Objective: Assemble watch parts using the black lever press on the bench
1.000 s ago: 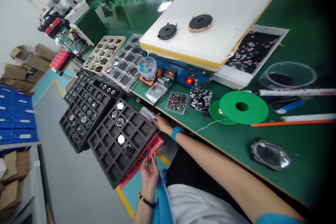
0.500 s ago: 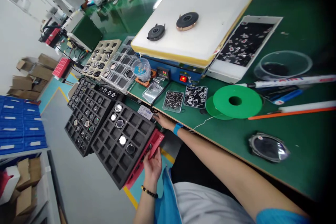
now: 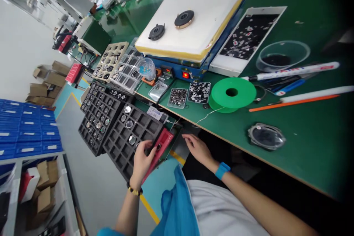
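My left hand (image 3: 143, 160) is over the right edge of a black foam tray (image 3: 148, 122) with square compartments. Its thumb and fingers are apart, and it partly covers a round watch part; whether it touches that part I cannot tell. Other round watch parts sit in the tray, among them a dark-faced one (image 3: 129, 124) and a shiny one (image 3: 127, 109). Beneath the foam, a red tray (image 3: 165, 138) sticks out. My right hand (image 3: 199, 150) hovers below the bench edge, fingers stretched and holding nothing. A white labelled box (image 3: 155, 113) with a cable lies beyond it.
More foam trays with watch parts (image 3: 96, 120) stand to the left. On the green bench are a white-topped heating plate (image 3: 204, 3) with two watch bodies, a green spool (image 3: 233, 94), small-parts boxes (image 3: 177, 97), pens and a watch case (image 3: 266, 136). A co-worker is at the far back.
My left hand has risen from the red tray's underside to above the foam tray's edge. My right hand has drawn back from beside the white box, toward me.
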`<state>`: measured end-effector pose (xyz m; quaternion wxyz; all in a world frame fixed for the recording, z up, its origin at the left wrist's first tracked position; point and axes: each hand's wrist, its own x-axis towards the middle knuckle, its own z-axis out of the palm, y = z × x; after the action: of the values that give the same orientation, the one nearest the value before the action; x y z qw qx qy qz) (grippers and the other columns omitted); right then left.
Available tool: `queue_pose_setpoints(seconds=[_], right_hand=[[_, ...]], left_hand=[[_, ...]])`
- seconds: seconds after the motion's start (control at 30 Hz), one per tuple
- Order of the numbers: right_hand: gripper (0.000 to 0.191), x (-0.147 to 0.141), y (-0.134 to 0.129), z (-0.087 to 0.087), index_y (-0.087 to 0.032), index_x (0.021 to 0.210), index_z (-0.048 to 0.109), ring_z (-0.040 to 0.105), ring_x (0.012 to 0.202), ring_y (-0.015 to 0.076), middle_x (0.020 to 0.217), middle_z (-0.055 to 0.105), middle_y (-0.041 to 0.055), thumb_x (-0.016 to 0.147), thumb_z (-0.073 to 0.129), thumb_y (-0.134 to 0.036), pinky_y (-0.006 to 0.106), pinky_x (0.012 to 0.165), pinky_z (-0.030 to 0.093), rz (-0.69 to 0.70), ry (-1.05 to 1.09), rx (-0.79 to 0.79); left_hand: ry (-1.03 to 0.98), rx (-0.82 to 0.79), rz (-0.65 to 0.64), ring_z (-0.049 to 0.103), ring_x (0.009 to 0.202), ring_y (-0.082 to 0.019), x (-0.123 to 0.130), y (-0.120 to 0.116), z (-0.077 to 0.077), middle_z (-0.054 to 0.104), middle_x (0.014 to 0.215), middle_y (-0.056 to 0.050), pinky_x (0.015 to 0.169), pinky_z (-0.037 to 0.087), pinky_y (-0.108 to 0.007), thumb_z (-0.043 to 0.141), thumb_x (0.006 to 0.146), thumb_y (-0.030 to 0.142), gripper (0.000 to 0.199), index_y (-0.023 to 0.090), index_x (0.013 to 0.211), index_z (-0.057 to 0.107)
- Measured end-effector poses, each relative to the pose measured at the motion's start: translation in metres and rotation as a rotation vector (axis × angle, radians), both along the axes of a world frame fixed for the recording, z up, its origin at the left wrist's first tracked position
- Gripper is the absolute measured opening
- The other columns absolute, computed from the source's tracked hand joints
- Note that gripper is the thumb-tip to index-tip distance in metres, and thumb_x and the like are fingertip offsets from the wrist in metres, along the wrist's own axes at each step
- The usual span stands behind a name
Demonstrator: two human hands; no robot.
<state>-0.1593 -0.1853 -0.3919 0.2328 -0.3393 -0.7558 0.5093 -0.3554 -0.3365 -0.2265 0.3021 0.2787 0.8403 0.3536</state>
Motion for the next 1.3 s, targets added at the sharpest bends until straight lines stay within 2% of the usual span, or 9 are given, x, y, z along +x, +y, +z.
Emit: queue_pose_setpoints(seconds=[0.1,0.17,0.23,0.33,0.53,0.63,0.83,1.03,1.3], right_hand=[[0.031,0.033,-0.016,0.001,-0.026,0.120,0.069,0.072,0.108,0.0229,0.117,0.075,0.0058,0.107,0.041,-0.025,0.041,0.095,0.061,0.083,-0.039,0.114],[0.032,0.045,-0.019,0.002,-0.024,0.118,0.071,0.071,0.106,0.0232,0.114,0.074,0.0059,0.106,0.042,-0.019,0.041,0.093,0.060,0.154,-0.056,0.214],[0.033,0.052,-0.019,0.002,-0.023,0.117,0.072,0.069,0.106,0.0237,0.113,0.074,0.0062,0.104,0.042,-0.014,0.042,0.093,0.059,0.209,-0.049,0.293],[0.034,0.056,-0.019,0.002,-0.022,0.116,0.072,0.068,0.106,0.0236,0.113,0.073,0.0063,0.103,0.043,-0.012,0.042,0.093,0.059,0.198,-0.038,0.335],[0.031,0.056,-0.024,-0.003,-0.022,0.114,0.073,0.068,0.108,0.0237,0.115,0.073,0.0067,0.102,0.046,-0.014,0.042,0.094,0.057,0.176,-0.017,0.353],[0.032,0.058,-0.024,-0.004,-0.023,0.114,0.073,0.068,0.109,0.0238,0.115,0.073,0.0065,0.102,0.044,-0.014,0.042,0.094,0.058,0.183,-0.005,0.349],[0.034,0.063,-0.023,-0.003,-0.024,0.115,0.074,0.067,0.109,0.0239,0.116,0.073,0.0068,0.102,0.044,-0.015,0.044,0.095,0.058,0.175,0.020,0.330],[0.032,0.066,-0.022,-0.003,-0.024,0.114,0.073,0.067,0.109,0.0241,0.116,0.072,0.0071,0.102,0.045,-0.015,0.043,0.094,0.058,0.185,0.036,0.324],[0.033,0.065,-0.021,-0.003,-0.024,0.115,0.073,0.067,0.110,0.0239,0.116,0.072,0.0071,0.103,0.043,-0.015,0.043,0.095,0.058,0.201,0.039,0.337]], left_hand=[[0.229,-0.045,-0.052,0.053,0.126,-0.037,-0.008,0.012,-0.014,0.064,0.122,-0.011,0.121,0.032,-0.056,0.088,0.075,0.035,0.043,0.024,0.113,0.072],[0.318,-0.061,-0.094,0.055,0.120,-0.036,-0.010,0.018,-0.021,0.065,0.118,-0.010,0.116,0.035,-0.056,0.083,0.077,0.028,0.035,0.024,0.109,0.073],[0.371,-0.067,-0.134,0.059,0.106,-0.032,-0.014,0.021,-0.018,0.066,0.108,-0.009,0.107,0.043,-0.052,0.079,0.079,0.026,0.026,0.023,0.104,0.072],[0.408,-0.056,-0.164,0.059,0.093,-0.026,-0.032,0.020,0.007,0.065,0.097,-0.005,0.092,0.048,-0.042,0.080,0.080,0.032,0.026,0.023,0.103,0.071],[0.363,-0.015,-0.148,0.062,0.087,-0.021,-0.078,0.003,0.082,0.070,0.096,-0.004,0.081,0.049,-0.033,0.085,0.081,0.051,0.048,0.022,0.117,0.072],[0.334,0.013,-0.129,0.064,0.088,-0.021,-0.090,-0.001,0.101,0.072,0.099,-0.005,0.080,0.050,-0.032,0.085,0.082,0.053,0.053,0.020,0.120,0.072],[0.312,0.051,-0.109,0.067,0.089,-0.022,-0.092,0.003,0.107,0.074,0.099,-0.008,0.082,0.054,-0.034,0.085,0.080,0.056,0.059,0.016,0.123,0.073],[0.314,0.054,-0.106,0.066,0.091,-0.021,-0.091,0.005,0.112,0.074,0.104,-0.008,0.080,0.052,-0.032,0.086,0.081,0.053,0.057,0.017,0.123,0.074],[0.329,0.053,-0.122,0.065,0.086,-0.019,-0.088,0.008,0.115,0.074,0.101,-0.006,0.080,0.050,-0.031,0.086,0.081,0.052,0.053,0.019,0.121,0.076]])
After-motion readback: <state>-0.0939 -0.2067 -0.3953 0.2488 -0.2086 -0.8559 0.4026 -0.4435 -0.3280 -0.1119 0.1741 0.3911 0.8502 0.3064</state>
